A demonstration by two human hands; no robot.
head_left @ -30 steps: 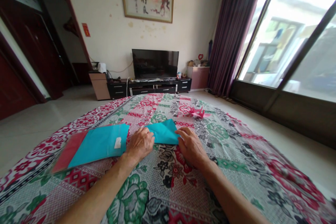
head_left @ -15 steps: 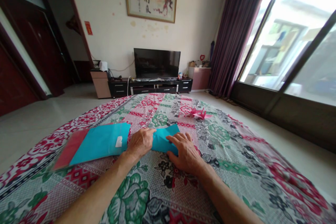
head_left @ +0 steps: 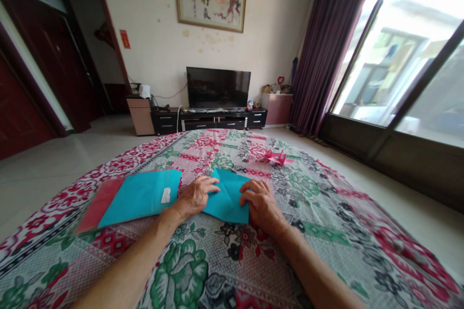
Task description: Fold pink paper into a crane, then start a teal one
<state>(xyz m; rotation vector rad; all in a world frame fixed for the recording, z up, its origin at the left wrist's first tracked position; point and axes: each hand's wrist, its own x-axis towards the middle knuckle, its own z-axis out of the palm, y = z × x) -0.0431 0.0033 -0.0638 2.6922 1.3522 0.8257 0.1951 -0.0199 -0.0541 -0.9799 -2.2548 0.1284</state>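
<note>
A square sheet of blue paper [head_left: 229, 203] lies unfolded on the cloth between my hands, with crease lines across it. My left hand [head_left: 196, 196] grips its left edge, thumb out of sight below the fingers. At the right edge, my right hand [head_left: 261, 202] has its fingers curled over the paper. Just left of my left hand rests a clear packet of blue and red paper [head_left: 141, 195], with a small white label on it. Beyond my right hand sit folded pink paper cranes [head_left: 277, 157].
A flowered tablecloth [head_left: 181, 270] covers the round table. Past its far edge stand a black television [head_left: 218, 88] and a low black cabinet [head_left: 166, 120]. Windows [head_left: 398, 67] and a purple curtain [head_left: 311, 53] are to the right.
The blue paper has gone from folded over to spread out flat, showing more of its surface. My right hand has shifted slightly right, to the sheet's edge.
</note>
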